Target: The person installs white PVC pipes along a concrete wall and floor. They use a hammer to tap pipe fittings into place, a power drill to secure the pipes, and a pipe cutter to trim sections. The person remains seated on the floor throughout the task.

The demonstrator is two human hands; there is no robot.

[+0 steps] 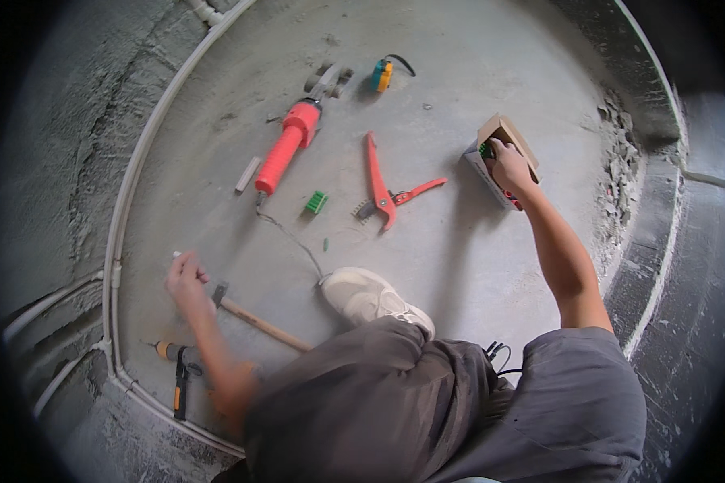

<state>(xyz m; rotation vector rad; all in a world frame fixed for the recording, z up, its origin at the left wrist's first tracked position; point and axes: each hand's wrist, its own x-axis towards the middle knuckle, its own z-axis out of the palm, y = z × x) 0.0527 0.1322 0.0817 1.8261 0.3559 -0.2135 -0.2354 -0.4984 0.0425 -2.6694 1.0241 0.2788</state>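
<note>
My right hand point(509, 165) reaches down into an open cardboard box point(524, 142) on the floor. Green plastic pieces point(486, 150) show beside its fingers, but the fingertips are partly hidden, so their grip is unclear. My left hand point(188, 280) is raised near the wall at left, somewhat blurred. Its fingers are bent together around a small white piece point(176, 254), of which only the end shows. Just beneath that hand lies a hammer point(259, 324) with a wooden handle. Between the hands, a cluster of green plastic wall plugs point(316, 203) rests on the floor.
Red pipe cutters point(379, 187) lie centrally, beside a dark brush-like piece point(366, 211). Left of them is a red-handled pipe welder point(286, 151), its cord running toward my shoe point(362, 295). Farther off sits a tape measure point(382, 76). White pipes point(122, 205) edge the left wall; rubble point(620, 153) lies right.
</note>
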